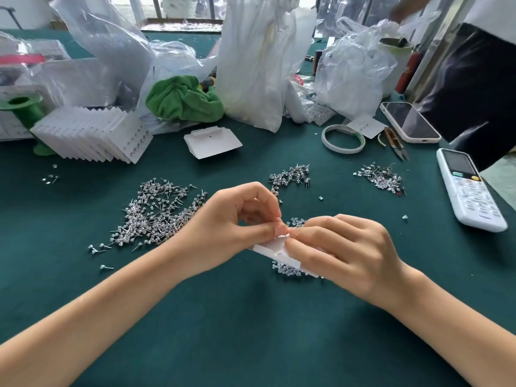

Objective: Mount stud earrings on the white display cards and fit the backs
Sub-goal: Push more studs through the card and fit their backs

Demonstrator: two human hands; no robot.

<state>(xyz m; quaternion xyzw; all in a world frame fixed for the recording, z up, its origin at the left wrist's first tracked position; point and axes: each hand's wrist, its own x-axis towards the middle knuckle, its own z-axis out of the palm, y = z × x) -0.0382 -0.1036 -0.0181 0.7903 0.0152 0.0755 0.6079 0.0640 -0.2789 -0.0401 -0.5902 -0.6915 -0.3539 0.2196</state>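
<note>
Three loose heaps of stud earrings lie on the green table (pixel 251 317): a large one at left (pixel 156 213), a smaller one at centre far (pixel 290 175), another at right (pixel 381 177). A fanned stack of filled cards (pixel 92 135) lies far left; one blank card (pixel 212 141) lies beyond the heaps. Your left hand (pixel 231 227) and right hand (pixel 335 247) meet at centre near, fingers curled, both pinching one white display card (pixel 275 251) just above a small cluster of backs (pixel 284 270).
</note>
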